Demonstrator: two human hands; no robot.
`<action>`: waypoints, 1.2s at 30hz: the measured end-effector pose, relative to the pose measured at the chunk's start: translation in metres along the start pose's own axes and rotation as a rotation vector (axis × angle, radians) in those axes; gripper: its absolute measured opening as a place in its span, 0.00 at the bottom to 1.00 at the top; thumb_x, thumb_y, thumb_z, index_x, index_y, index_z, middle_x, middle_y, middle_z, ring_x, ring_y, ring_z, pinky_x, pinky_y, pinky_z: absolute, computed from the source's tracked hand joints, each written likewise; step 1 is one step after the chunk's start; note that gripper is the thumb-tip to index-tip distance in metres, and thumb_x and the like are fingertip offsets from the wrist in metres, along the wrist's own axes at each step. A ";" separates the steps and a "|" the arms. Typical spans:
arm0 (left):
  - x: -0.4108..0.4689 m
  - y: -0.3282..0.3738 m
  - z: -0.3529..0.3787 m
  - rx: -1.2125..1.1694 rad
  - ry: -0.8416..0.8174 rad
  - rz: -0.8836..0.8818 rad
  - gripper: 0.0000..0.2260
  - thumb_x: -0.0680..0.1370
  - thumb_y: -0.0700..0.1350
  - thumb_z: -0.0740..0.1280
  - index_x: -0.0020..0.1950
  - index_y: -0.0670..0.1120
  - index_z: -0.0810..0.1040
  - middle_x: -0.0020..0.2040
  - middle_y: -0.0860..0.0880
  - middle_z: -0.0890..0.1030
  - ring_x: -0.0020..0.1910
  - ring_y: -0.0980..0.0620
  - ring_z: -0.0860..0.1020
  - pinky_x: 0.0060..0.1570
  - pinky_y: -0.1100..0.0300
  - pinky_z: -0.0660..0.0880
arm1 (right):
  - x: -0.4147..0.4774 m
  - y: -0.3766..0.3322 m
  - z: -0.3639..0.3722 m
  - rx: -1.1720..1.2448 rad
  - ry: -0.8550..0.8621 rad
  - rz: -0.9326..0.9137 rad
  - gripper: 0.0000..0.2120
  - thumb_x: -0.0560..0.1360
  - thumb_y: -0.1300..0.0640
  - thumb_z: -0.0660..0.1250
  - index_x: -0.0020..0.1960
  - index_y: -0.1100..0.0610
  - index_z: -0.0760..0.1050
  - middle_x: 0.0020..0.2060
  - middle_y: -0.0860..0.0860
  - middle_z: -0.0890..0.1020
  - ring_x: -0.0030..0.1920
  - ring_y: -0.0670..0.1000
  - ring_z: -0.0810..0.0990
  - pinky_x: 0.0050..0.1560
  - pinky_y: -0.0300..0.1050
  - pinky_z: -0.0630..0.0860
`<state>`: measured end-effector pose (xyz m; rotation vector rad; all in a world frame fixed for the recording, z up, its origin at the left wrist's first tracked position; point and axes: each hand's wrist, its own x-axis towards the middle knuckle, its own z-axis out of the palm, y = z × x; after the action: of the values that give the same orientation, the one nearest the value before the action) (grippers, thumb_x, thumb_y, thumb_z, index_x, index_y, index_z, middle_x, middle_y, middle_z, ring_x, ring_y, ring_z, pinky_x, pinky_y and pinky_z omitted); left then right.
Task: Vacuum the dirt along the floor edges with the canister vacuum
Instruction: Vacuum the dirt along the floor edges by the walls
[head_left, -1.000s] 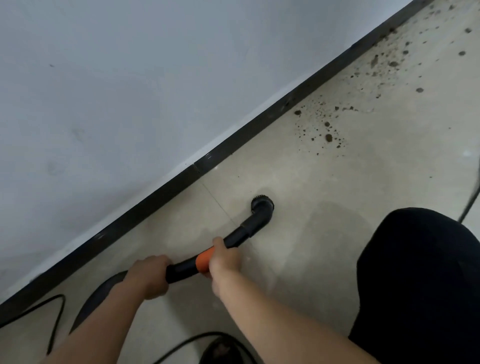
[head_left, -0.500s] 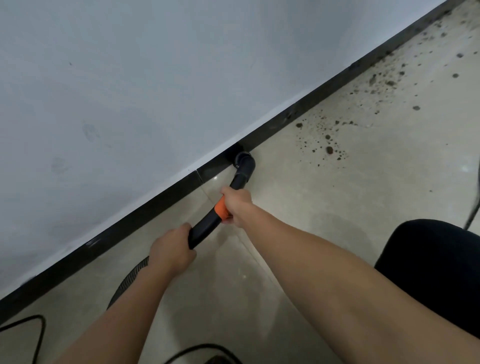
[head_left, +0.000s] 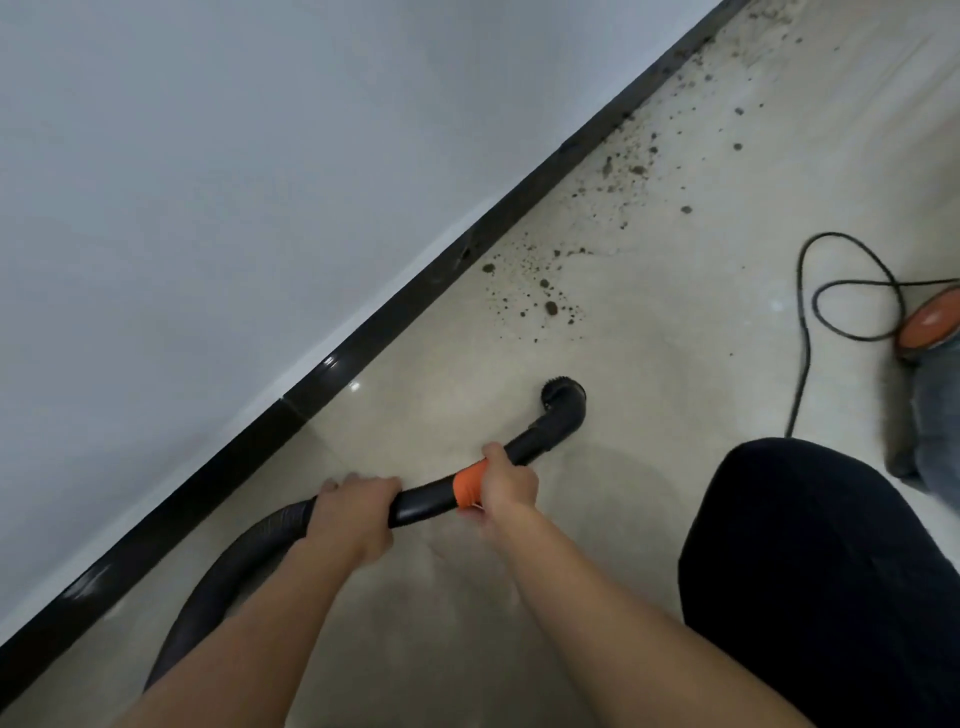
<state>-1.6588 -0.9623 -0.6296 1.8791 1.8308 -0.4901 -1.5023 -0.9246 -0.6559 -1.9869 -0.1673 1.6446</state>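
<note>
Left hand (head_left: 353, 512), right hand (head_left: 506, 486) grip wand (head_left: 535, 441); dirt (head_left: 550, 307) on floor (head_left: 649, 364) by baseboard (head_left: 363, 332).

One left hand (head_left: 353, 512), one right hand (head_left: 506, 486), one hose (head_left: 228, 564), one nozzle (head_left: 563, 402), one cord (head_left: 807, 364)

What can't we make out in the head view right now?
Head view only.
Orange object: cut off by the right edge; canister or not, unclear.
Hose: lower end hidden behind the left forearm.
Right hand: lower fingers motion-blurred.
Nozzle: mouth turned away; floor contact unclear.
</note>
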 end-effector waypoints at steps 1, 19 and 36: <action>0.010 0.010 -0.005 0.003 0.014 0.032 0.09 0.72 0.41 0.62 0.49 0.53 0.70 0.44 0.51 0.75 0.54 0.47 0.74 0.55 0.53 0.66 | 0.004 -0.009 -0.009 0.039 0.015 0.000 0.13 0.77 0.53 0.66 0.55 0.61 0.71 0.41 0.54 0.76 0.44 0.56 0.77 0.37 0.53 0.81; 0.048 -0.001 -0.023 -0.152 -0.156 0.056 0.10 0.72 0.43 0.65 0.52 0.49 0.69 0.50 0.48 0.76 0.49 0.47 0.77 0.48 0.54 0.74 | 0.026 -0.063 0.027 -0.096 -0.057 -0.077 0.09 0.78 0.53 0.65 0.51 0.58 0.69 0.43 0.56 0.75 0.41 0.56 0.76 0.32 0.47 0.77; 0.097 0.061 -0.043 -0.227 -0.099 0.074 0.11 0.71 0.45 0.68 0.51 0.49 0.70 0.44 0.50 0.74 0.41 0.51 0.74 0.37 0.58 0.71 | 0.079 -0.131 0.001 -0.241 -0.112 -0.141 0.17 0.76 0.53 0.67 0.60 0.59 0.69 0.56 0.64 0.82 0.45 0.59 0.81 0.34 0.48 0.79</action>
<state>-1.5965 -0.8576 -0.6425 1.7306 1.6704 -0.3283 -1.4517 -0.7809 -0.6616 -2.0030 -0.5580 1.7112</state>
